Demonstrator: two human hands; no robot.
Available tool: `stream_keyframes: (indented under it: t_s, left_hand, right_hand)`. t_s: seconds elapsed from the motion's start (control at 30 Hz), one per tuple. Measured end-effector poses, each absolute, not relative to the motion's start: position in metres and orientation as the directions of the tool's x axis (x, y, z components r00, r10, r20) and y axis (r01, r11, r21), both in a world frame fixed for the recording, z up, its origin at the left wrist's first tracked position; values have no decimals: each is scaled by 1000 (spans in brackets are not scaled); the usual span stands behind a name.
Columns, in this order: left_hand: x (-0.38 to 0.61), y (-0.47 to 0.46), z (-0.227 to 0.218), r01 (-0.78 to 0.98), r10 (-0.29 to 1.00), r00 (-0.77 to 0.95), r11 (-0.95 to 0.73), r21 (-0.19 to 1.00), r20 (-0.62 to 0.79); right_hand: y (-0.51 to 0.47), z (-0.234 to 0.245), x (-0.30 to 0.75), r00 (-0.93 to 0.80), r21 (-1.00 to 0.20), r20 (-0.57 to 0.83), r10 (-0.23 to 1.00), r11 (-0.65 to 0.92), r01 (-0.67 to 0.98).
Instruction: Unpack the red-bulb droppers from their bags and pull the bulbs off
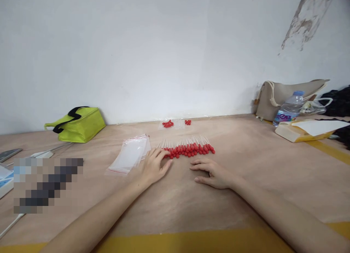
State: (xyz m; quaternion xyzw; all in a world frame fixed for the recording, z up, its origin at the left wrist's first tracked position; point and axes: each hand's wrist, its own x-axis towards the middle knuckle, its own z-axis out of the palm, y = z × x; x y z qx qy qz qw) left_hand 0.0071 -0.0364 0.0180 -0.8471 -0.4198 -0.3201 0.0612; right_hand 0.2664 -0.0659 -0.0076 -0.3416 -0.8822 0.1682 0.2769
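A row of several glass droppers with red rubber bulbs (188,148) lies side by side on the brown table. My left hand (153,166) rests flat with its fingers stretched out, the fingertips touching the left end of the row. My right hand (212,172) lies flat just in front of the row, fingers spread and holding nothing. A stack of clear zip bags with red seals (130,155) sits just left of my left hand. Farther back lie small clear bags holding red bulbs (175,123).
A lime green bag (78,124) stands at the back left by the white wall. At the back right are a beige bag (284,96), a water bottle (288,109) and a padded envelope (306,131). Papers and a blurred patch lie at the left edge.
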Motion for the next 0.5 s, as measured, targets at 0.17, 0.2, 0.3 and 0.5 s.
stream_keyframes:
  t_s: [0.17,0.2,0.3,0.5]
  left_hand:
    - [30,-3,24,814,705,380,-562,145,600]
    - [32,0,24,815,714,374,-558,158,592]
    - [29,6,21,807,735,289,-532,257,613]
    - [5,-16,19,702,694,133,-570,427,708]
  right_hand:
    - [-66,-9,267,-612,-459,407,678,731,505]
    - [-66,-9,267,-609,-454,412,678,732,508]
    - [-66,-8,266,-607,-442,416,677,734,516]
    - [-67,-9,262,-534,-448,514,672,741,500]
